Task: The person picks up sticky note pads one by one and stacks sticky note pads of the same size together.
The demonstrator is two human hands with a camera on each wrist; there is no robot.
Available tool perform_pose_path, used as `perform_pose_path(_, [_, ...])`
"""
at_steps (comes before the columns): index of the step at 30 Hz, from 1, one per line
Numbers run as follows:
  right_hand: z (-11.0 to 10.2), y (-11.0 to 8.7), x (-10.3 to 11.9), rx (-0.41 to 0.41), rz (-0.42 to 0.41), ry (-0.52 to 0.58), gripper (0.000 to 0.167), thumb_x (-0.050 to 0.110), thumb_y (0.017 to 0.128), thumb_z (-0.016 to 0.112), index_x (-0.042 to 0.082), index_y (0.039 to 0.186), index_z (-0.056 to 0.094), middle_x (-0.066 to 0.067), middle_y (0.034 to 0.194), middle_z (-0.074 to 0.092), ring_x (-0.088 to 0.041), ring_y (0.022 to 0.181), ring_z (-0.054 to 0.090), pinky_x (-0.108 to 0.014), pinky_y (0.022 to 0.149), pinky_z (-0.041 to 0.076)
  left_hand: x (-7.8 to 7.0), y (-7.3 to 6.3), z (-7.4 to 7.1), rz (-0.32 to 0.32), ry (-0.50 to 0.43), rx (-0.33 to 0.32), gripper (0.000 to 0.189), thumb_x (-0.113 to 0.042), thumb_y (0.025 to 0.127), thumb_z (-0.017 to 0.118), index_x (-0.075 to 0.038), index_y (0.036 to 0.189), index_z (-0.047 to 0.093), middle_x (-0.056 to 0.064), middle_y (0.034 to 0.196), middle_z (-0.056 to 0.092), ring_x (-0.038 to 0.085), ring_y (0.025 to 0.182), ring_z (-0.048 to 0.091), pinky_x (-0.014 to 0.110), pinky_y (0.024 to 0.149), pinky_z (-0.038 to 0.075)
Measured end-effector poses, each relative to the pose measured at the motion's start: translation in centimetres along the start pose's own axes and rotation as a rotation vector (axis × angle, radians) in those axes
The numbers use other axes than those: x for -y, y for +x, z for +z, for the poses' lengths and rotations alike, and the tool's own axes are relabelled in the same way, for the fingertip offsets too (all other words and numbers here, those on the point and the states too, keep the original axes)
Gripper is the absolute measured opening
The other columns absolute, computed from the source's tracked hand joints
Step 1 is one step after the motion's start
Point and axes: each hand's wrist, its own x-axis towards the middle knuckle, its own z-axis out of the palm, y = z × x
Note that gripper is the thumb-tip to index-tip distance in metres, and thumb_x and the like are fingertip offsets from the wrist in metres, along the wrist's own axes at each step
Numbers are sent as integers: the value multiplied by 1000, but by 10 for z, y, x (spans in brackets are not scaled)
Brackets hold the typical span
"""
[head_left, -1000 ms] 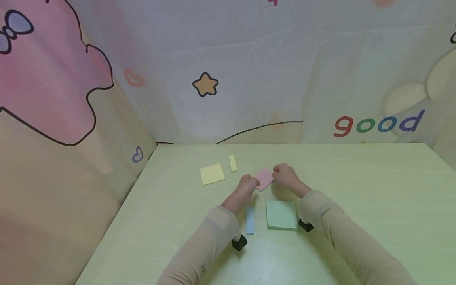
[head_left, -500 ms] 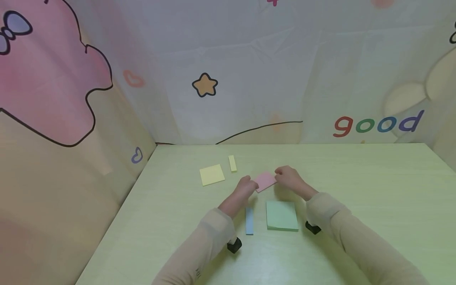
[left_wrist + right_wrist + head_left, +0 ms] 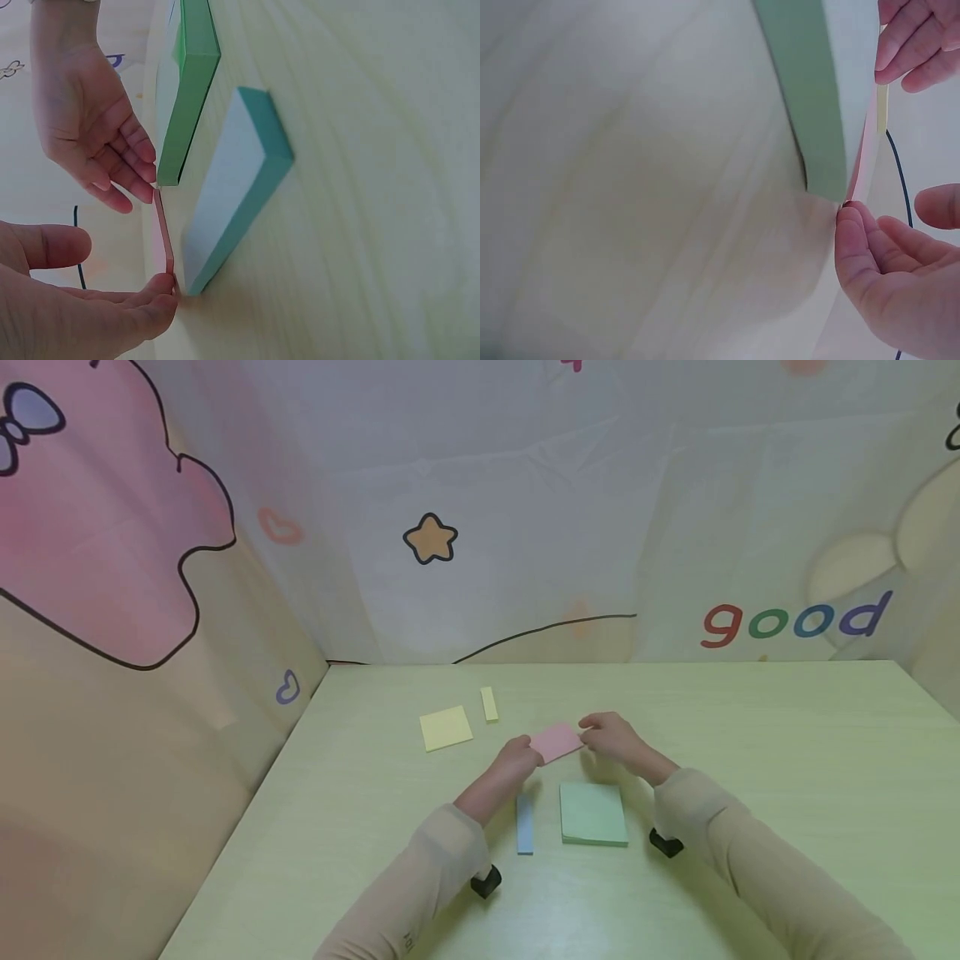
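Note:
A small pink sticky-note pad (image 3: 557, 742) lies between the two hands near the table's middle. The left hand (image 3: 514, 755) is at its left end; in the left wrist view the left fingertips (image 3: 161, 289) touch the pad's end while the thumb stands apart. At the pad's right end, the right hand (image 3: 615, 739) has its fingertips (image 3: 851, 214) against the edge, its thumb also held away. Nearer the person are a square green sticky-note pad (image 3: 592, 814) and a narrow blue one (image 3: 525, 825), which lies close to the left wrist.
A square yellow sticky-note pad (image 3: 446, 728) and a narrow yellow one (image 3: 489, 704) lie farther back, left of the pink pad. All are on a pale green table (image 3: 787, 793). A printed curtain (image 3: 510, 552) hangs along the back edge.
The pink pad has turned, its long edge now running closer to left-right. Both hands have shifted slightly toward the person, and the right hand's thumb and fingers have parted.

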Motion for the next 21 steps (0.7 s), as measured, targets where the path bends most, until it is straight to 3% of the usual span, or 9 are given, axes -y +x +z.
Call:
perform_pose_path(2, [0, -2, 1, 9, 14, 13, 41, 8, 87, 42, -13, 122, 42, -28, 116, 52, -31, 96, 57, -37, 81, 48, -12, -16, -9, -5, -48, 22, 58, -7, 74, 53, -1, 130, 39, 18, 137, 37, 36, 126, 33, 48, 101, 31])
perform_pose_path(6, [0, -5, 4, 18, 40, 39, 41, 8, 87, 41, -13, 123, 41, -28, 116, 52, -30, 95, 57, -37, 82, 47, -52, -67, -29, -28, -105, 37, 57, -1, 76, 49, 4, 131, 36, 20, 138, 34, 36, 128, 29, 47, 104, 26])
perform_pose_path(9, [0, -6, 5, 19, 50, 53, 40, 8, 88, 41, -14, 122, 41, -27, 110, 54, -26, 89, 57, -34, 78, 48, -68, -88, -37, -35, -121, 40, 56, 0, 77, 47, 7, 131, 33, 23, 138, 33, 37, 128, 28, 46, 105, 25])
perform_pose_path(21, [0, -9, 6, 31, 87, 75, 38, 4, 84, 44, -15, 116, 45, -18, 89, 59, -14, 71, 53, -25, 65, 47, -73, -96, -43, -46, -159, 76, 54, -1, 80, 45, 6, 132, 33, 21, 139, 32, 36, 130, 25, 45, 107, 23])
